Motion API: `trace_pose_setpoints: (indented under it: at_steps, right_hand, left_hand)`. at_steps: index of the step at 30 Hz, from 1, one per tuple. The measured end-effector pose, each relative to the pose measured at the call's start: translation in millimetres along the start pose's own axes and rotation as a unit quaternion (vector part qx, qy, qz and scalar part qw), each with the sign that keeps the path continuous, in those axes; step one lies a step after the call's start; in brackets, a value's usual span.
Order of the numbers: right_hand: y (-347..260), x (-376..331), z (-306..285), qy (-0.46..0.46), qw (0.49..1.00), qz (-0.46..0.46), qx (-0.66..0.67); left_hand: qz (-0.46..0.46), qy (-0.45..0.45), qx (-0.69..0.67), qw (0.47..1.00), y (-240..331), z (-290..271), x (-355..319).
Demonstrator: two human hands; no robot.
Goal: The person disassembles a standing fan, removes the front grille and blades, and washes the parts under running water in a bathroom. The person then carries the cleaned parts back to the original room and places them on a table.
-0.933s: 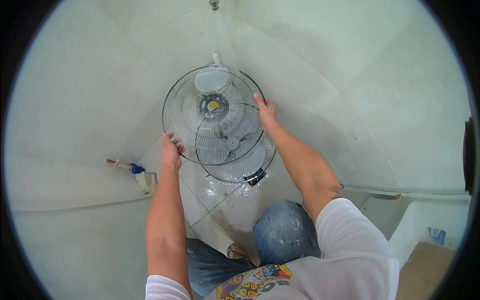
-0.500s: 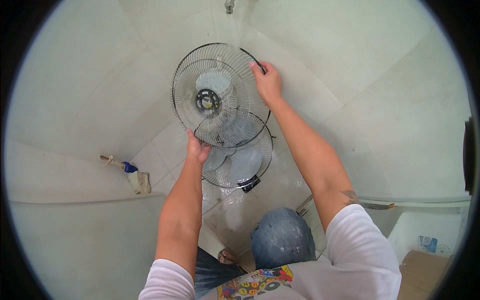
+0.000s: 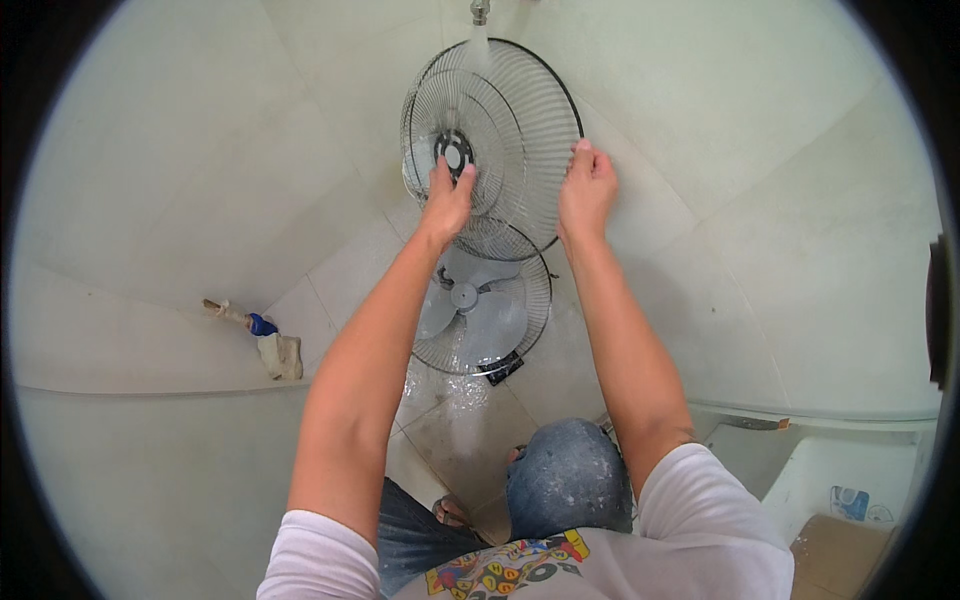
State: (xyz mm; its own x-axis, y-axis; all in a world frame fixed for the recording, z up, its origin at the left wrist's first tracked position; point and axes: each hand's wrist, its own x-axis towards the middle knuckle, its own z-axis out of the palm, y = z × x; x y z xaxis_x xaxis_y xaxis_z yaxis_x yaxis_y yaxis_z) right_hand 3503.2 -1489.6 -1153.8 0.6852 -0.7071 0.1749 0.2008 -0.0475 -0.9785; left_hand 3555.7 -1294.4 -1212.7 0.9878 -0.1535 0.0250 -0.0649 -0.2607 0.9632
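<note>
A round wire fan guard (image 3: 545, 115) with a black rim is held up on a tilt beneath a small metal tap (image 3: 480, 12). Water runs from the tap onto the upper part of the wires. My left hand (image 3: 447, 203) is at the black ring hub (image 3: 453, 152), thumb and fingers on either side of its lower edge. The rim's right side is pinched by my right hand (image 3: 588, 190). Below, grey fan blades (image 3: 495, 325) lie in a second wire guard (image 3: 549, 300) on the wet floor, partly covered by the raised guard.
Pale tiled walls close in on both sides. A blue-banded fitting (image 3: 262, 325) with a light cloth-like piece stands at the left ledge. Near the blades lies a small black part (image 3: 500, 368). My denim knee (image 3: 568, 475) is close below; a white basin (image 3: 815, 470) stands lower right.
The guard has moved up and right in view, and its tilt has changed. My left hand has shifted from its lower rim to the hub; my right hand still grips the rim, lower down.
</note>
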Motion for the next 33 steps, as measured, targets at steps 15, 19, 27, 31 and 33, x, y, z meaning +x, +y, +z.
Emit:
trace_pose_setpoints:
  at_steps: [15,19,27,31,33]
  right_hand:
    - [-56.9,43.5,48.9,-0.075,0.994,-0.062,-0.052]
    - [-52.9,46.9,48.8,-0.060,0.987,-0.101,-0.109]
    - [-123.3,66.2,25.1,-0.156,0.971,-0.091,-0.159]
    - [-113.5,54.2,8.3,-0.193,0.950,-0.116,-0.218]
    - [-92.4,27.6,-1.1,-0.122,0.980,-0.076,-0.137]
  left_hand:
    - [0.027,0.161,0.039,0.986,97.9,14.8,75.1]
    - [0.084,0.167,0.009,0.982,124.7,41.9,72.7]
    - [0.235,0.201,0.015,0.951,122.3,3.9,92.8]
    - [0.137,0.198,0.070,0.968,113.5,-3.8,81.1]
    - [0.148,0.179,0.069,0.970,106.1,11.9,61.9]
